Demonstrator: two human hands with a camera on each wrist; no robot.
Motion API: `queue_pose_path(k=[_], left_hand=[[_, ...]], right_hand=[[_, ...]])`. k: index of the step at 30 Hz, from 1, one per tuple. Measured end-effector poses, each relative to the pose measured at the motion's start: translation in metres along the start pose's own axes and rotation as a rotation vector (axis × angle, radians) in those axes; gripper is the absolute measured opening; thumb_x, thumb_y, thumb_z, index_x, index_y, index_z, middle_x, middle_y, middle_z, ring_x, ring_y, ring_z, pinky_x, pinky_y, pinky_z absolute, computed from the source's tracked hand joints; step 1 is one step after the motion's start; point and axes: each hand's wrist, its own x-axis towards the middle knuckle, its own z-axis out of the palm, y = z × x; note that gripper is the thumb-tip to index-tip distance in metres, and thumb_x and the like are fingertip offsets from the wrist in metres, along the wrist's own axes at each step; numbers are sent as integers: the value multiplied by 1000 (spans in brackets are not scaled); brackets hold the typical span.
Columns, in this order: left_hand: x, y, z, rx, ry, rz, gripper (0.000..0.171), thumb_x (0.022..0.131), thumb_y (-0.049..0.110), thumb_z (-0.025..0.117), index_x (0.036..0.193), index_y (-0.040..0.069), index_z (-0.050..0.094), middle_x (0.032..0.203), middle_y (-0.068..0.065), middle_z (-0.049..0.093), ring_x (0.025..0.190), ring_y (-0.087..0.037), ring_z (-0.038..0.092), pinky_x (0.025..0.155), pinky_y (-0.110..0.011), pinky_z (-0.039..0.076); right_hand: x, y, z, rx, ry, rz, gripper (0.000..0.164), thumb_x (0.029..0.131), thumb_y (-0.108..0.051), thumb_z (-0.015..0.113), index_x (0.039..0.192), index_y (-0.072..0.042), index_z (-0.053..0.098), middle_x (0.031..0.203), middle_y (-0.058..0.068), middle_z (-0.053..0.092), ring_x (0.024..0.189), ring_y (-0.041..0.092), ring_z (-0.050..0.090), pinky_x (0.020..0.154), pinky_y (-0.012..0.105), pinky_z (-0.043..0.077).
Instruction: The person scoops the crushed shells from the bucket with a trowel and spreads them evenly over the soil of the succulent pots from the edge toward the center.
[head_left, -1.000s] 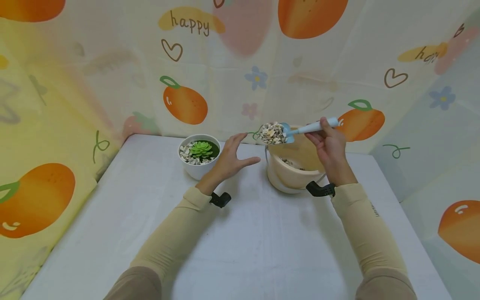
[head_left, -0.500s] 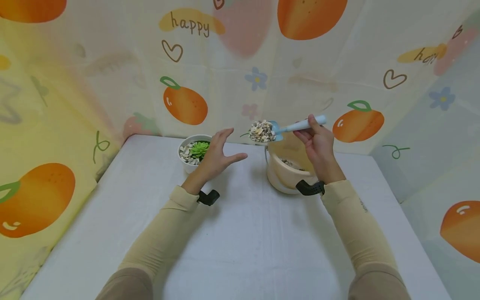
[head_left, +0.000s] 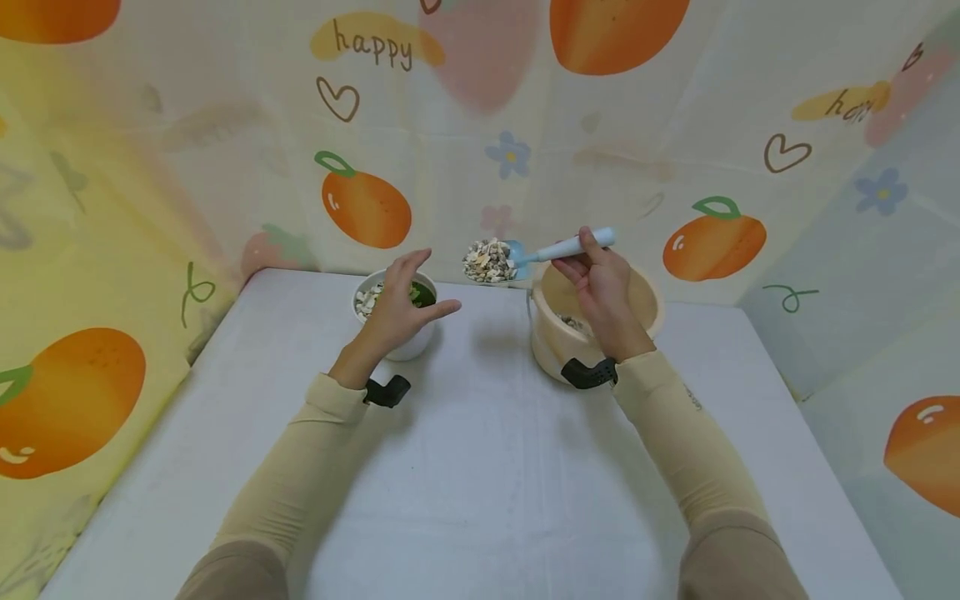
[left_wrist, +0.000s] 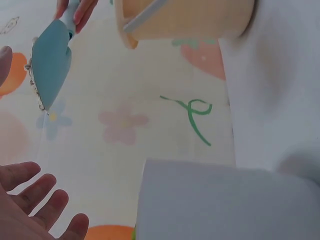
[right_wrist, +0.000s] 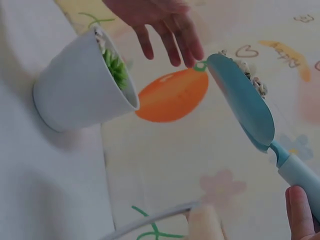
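In the head view my right hand (head_left: 606, 292) pinches the pale blue handle of a small trowel (head_left: 558, 248), raised above the left rim of a cream bucket (head_left: 551, 346). Pebbles (head_left: 489, 261) are heaped on its blade, which points left. My left hand (head_left: 397, 307), fingers spread and thumb apart, hovers in front of a white plant pot (head_left: 411, 346) and hides part of it. Inside that pot, the right wrist view shows a green succulent (right_wrist: 115, 69) beside pale stones. The left hand appears apart from the pot there.
A white-covered table (head_left: 450, 467) bears both containers near its back edge. Behind it hangs a fruit-print cloth (head_left: 465, 167). More pebbles (head_left: 573, 323) lie in the bucket, whose grey carrying handle (left_wrist: 145, 15) shows in the left wrist view.
The loaded trowel and my right hand have moved left, from over the bucket toward the pot. My left hand has also shifted left, now covering more of the succulent.
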Motion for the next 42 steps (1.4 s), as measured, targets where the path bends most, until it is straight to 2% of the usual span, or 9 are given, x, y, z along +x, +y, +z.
queue_pose_path(k=[7,14,20,25,29,32,38,42], left_hand=[[-4,-9,-15,-4,6,-32,94,78,42,80,153,14,30,159,-10,26,145,-33,25,114,-61,26],[-7,-26,-31,6,21,-38,94,79,42,79,153,11,30,159,-14,24,145,-35,25,115,-61,24],[-13,-39,-41,-3,31,-39,95,79,43,79,152,8,30,158,-15,25,145,-36,25,115,-61,24],[-18,-53,-47,-15,37,-77,94,80,45,78,153,11,29,159,-14,23,146,-35,23,115,-62,22],[-21,-64,-49,-18,34,-97,92,82,40,77,154,10,27,159,-15,24,146,-36,24,116,-60,23],[-21,-71,-50,-21,22,-109,93,82,37,76,154,9,25,158,-17,25,145,-36,24,116,-59,23],[-21,-83,-51,-33,-38,-168,98,82,37,77,156,9,19,158,-20,23,145,-38,23,116,-60,22],[-22,-90,-50,-56,-83,-207,101,82,37,76,157,8,14,159,-21,18,146,-40,20,116,-62,20]], right_hand=[[4,16,12,-18,28,-6,15,95,-14,61,97,0,57,72,14,71,64,22,73,63,34,60],[7,36,29,-48,25,6,14,95,-15,60,94,-2,57,71,11,70,64,20,73,64,33,59],[9,52,36,-100,44,10,17,96,-17,61,100,-1,57,74,10,69,65,18,73,66,31,59],[9,64,40,-112,64,20,13,95,-17,62,96,-4,60,79,11,69,68,18,73,68,32,59],[9,72,43,-138,58,20,22,96,-17,61,106,2,60,85,14,68,70,18,73,70,32,59],[9,77,46,-165,51,16,27,96,-18,61,111,5,58,87,14,68,70,17,73,70,31,60],[10,88,52,-189,48,20,13,95,-18,62,95,-6,62,82,10,68,69,15,72,69,31,60],[10,96,54,-215,41,28,12,96,-18,61,96,-6,62,87,11,68,71,15,72,74,33,59]])
